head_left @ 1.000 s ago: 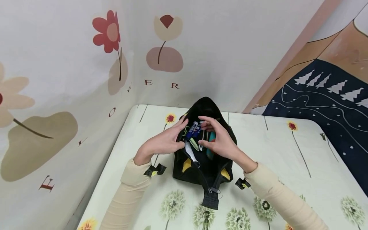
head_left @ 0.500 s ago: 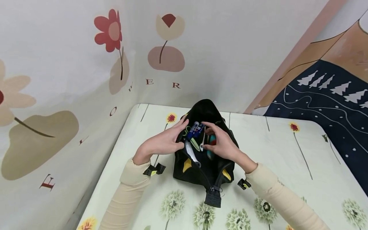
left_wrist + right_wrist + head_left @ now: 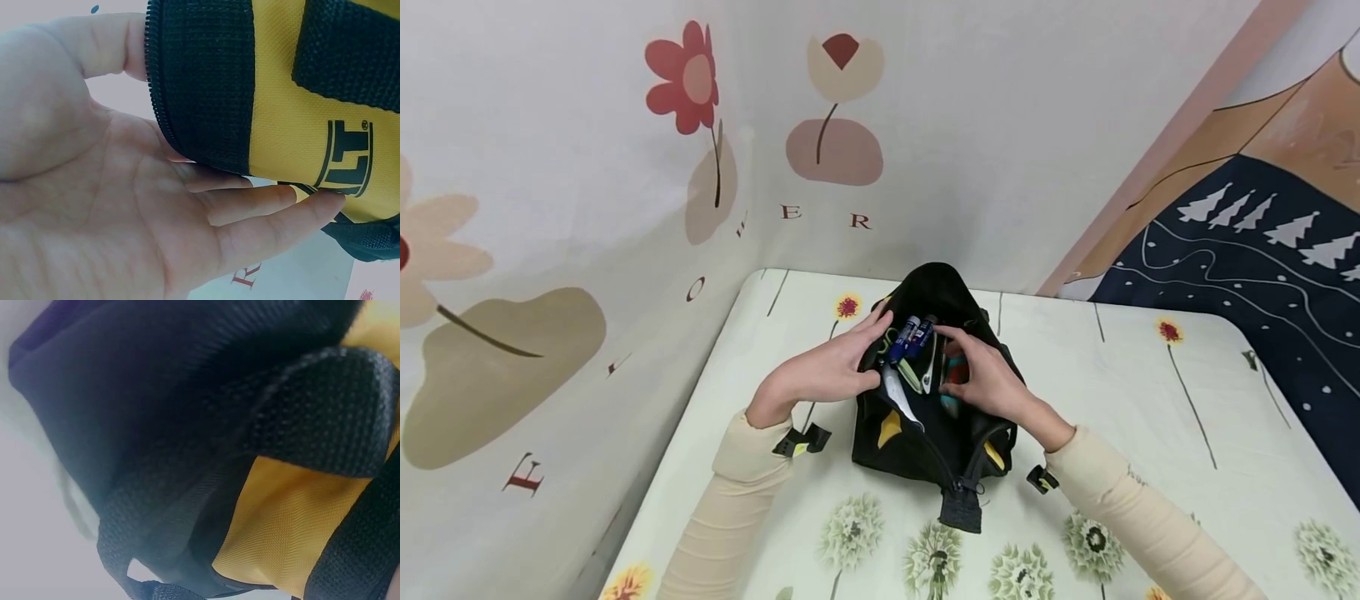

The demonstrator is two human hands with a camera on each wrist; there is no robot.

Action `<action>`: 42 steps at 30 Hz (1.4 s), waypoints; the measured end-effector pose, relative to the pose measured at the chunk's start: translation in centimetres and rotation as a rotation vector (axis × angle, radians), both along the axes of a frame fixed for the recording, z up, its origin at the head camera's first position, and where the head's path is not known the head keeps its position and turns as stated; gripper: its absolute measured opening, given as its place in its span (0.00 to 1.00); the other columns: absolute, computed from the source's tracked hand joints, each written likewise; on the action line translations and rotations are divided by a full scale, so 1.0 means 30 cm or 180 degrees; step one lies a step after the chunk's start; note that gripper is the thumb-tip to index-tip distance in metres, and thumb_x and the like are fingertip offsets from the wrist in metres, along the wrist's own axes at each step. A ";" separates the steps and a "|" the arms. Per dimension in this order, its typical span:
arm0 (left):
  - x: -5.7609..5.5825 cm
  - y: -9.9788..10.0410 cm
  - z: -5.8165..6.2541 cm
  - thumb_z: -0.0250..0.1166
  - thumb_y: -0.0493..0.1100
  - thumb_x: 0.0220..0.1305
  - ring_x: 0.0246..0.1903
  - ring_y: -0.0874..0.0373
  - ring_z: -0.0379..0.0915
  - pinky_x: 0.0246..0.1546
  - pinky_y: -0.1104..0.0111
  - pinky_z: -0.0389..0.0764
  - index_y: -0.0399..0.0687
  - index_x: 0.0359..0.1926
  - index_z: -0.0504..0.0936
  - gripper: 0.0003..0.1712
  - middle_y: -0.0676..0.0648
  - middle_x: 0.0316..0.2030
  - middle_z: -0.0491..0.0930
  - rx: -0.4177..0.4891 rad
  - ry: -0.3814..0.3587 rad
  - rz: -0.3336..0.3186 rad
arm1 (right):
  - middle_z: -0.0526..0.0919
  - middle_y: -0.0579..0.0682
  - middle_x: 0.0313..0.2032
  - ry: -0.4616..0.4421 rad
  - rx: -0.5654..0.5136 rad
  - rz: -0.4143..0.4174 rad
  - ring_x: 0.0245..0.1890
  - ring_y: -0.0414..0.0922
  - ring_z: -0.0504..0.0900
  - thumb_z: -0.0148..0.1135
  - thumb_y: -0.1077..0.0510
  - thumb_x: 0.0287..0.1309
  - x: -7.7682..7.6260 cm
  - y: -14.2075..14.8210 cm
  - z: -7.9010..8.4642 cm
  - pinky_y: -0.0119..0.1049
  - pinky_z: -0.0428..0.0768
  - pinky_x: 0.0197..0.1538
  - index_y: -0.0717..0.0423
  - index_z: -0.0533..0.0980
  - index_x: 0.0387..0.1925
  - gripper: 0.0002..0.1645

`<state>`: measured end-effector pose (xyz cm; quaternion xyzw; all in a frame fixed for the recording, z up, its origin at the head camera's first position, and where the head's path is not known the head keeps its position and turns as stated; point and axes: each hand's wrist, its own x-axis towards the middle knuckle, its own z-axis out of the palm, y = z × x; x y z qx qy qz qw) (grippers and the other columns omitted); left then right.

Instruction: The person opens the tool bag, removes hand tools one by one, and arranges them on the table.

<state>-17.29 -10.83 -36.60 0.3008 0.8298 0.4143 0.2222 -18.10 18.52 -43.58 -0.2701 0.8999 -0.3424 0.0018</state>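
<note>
A black tool bag [image 3: 936, 292] with yellow panels stands with its mouth unzipped in the head view. Inside lie two blue tubes [image 3: 914, 337], a pale green strip-like thing [image 3: 909, 377], green scissor-like loops [image 3: 887, 340], a slim white tool [image 3: 928, 372] and a long silvery thing [image 3: 898, 393]. My left hand [image 3: 827, 367] rests at the left rim; in the left wrist view its straight fingers [image 3: 275, 228] touch the yellow panel. My right hand [image 3: 988, 375] reaches over the right rim, thumb and forefinger apart around a teal-and-red item [image 3: 951, 404], which it partly hides.
The bag sits on a pale flower-patterned tabletop [image 3: 1112, 375], near a wall [image 3: 970, 167] behind and to the left. A zipper tab [image 3: 961, 510] hangs toward the front. Webbing straps [image 3: 325, 406] loop on the bag's outside in the right wrist view.
My right hand has moved slightly right and down, from over the slim white tool toward the teal-and-red item. The bag's front tab has shifted a little right. The left hand stays put.
</note>
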 end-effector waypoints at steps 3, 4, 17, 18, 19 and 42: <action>-0.002 -0.003 -0.002 0.57 0.34 0.74 0.88 0.44 0.32 0.78 0.50 0.57 0.33 0.89 0.39 0.52 0.41 0.90 0.26 -0.0001 0.0044 -0.0021 | 0.85 0.70 0.58 0.0006 0.0013 -0.0026 0.58 0.67 0.87 0.84 0.72 0.53 0.000 0.000 -0.006 0.65 0.84 0.60 0.65 0.68 0.80 0.54; -0.003 -0.004 -0.003 0.57 0.34 0.74 0.88 0.44 0.33 0.77 0.50 0.58 0.32 0.89 0.39 0.52 0.41 0.90 0.26 0.0003 0.0059 -0.0029 | 0.85 0.70 0.58 0.0020 0.0020 -0.0034 0.58 0.67 0.87 0.84 0.72 0.53 0.000 0.000 -0.008 0.64 0.84 0.60 0.65 0.68 0.80 0.54; 0.003 -0.007 -0.003 0.57 0.33 0.74 0.88 0.43 0.29 0.84 0.44 0.49 0.31 0.89 0.38 0.52 0.38 0.89 0.26 -0.0021 0.0056 -0.0100 | 0.86 0.67 0.55 -0.0130 0.0152 -0.0294 0.50 0.64 0.86 0.85 0.70 0.51 0.006 0.003 -0.031 0.63 0.83 0.53 0.63 0.70 0.78 0.54; 0.004 -0.007 -0.003 0.57 0.33 0.74 0.88 0.43 0.29 0.84 0.44 0.49 0.32 0.89 0.38 0.52 0.38 0.90 0.26 -0.0034 0.0047 -0.0095 | 0.86 0.67 0.55 -0.0139 0.0171 -0.0306 0.50 0.64 0.86 0.85 0.70 0.50 0.005 0.003 -0.032 0.62 0.82 0.52 0.62 0.70 0.78 0.54; 0.004 -0.008 -0.003 0.57 0.33 0.74 0.88 0.43 0.29 0.84 0.44 0.49 0.32 0.89 0.38 0.52 0.38 0.90 0.26 -0.0049 0.0045 -0.0092 | 0.86 0.67 0.56 -0.0144 0.0190 -0.0310 0.49 0.64 0.86 0.86 0.70 0.50 0.004 0.003 -0.034 0.61 0.82 0.51 0.63 0.70 0.78 0.55; 0.002 -0.008 0.001 0.54 0.36 0.75 0.88 0.43 0.29 0.79 0.48 0.56 0.33 0.89 0.39 0.50 0.40 0.90 0.25 -0.0080 0.0052 -0.0196 | 0.80 0.70 0.60 -0.0393 0.0556 -0.0493 0.42 0.55 0.79 0.80 0.76 0.44 0.005 0.009 -0.061 0.51 0.78 0.42 0.60 0.69 0.81 0.60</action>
